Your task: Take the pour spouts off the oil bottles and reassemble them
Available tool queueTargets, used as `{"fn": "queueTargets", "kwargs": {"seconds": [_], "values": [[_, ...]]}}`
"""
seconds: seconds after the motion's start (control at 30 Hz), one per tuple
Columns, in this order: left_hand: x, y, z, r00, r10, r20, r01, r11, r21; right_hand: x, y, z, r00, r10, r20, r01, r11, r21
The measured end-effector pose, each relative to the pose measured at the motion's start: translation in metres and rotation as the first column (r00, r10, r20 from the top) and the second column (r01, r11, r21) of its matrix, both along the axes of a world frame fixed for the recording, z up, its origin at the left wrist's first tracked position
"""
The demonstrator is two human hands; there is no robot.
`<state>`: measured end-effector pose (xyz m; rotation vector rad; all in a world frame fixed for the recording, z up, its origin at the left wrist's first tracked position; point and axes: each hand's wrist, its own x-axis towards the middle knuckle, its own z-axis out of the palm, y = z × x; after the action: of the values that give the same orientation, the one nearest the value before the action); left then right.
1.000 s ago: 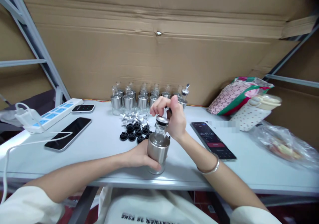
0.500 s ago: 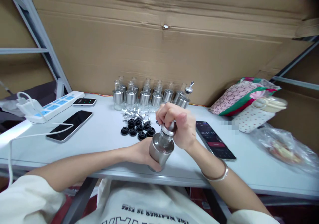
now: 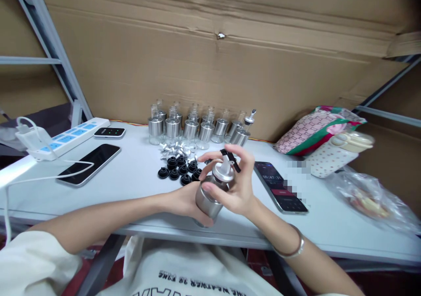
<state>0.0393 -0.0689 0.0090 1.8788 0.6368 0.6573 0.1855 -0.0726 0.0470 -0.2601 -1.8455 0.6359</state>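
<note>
A glass bottle with a brushed steel sleeve [image 3: 208, 201] stands near the table's front edge, tilted slightly. My left hand [image 3: 187, 204] is closed around its lower body from the left. On the bottle's neck sits a pour spout [image 3: 223, 171] with a silver collar and a black flip lid. My right hand [image 3: 241, 186] curls around this spout, its thumb by the bottle's shoulder and its fingers behind and above the collar. Beyond the hands lie several black stoppers [image 3: 183, 169] and a pile of silver spout parts [image 3: 177, 150].
Several steel-sleeved bottles [image 3: 173, 128] line the back, the right one fitted with a spout [image 3: 250, 117]. Phones lie at left [image 3: 90, 165] and right [image 3: 279, 188]. A power strip [image 3: 72, 137], a dotted flask [image 3: 333, 160], a patterned pouch [image 3: 305, 131] and a plastic bag [image 3: 371, 199] flank them.
My right hand has shifted from a fist over the bottle's top to a looser hold around the collar, with the black lid now showing. My left hand keeps its hold.
</note>
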Motion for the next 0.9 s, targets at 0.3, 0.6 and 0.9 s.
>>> {"fn": "queueTargets", "kwargs": {"seconds": [0.3,0.6,0.9], "values": [[0.003,0.003,-0.011,0.985,-0.078,0.154,0.118,0.957,-0.265,0.009,-0.020,0.000,0.989,-0.135,-0.067,0.113,0.958,-0.262],[0.003,0.009,-0.016,0.982,-0.096,0.160,0.158,0.886,-0.437,0.042,0.106,0.034,0.763,-0.644,-0.051,0.644,0.765,-0.011],[0.003,0.009,-0.011,0.986,-0.097,0.136,0.149,0.882,-0.448,0.041,0.176,-0.004,0.598,-0.762,0.248,0.799,0.593,-0.103]]}}
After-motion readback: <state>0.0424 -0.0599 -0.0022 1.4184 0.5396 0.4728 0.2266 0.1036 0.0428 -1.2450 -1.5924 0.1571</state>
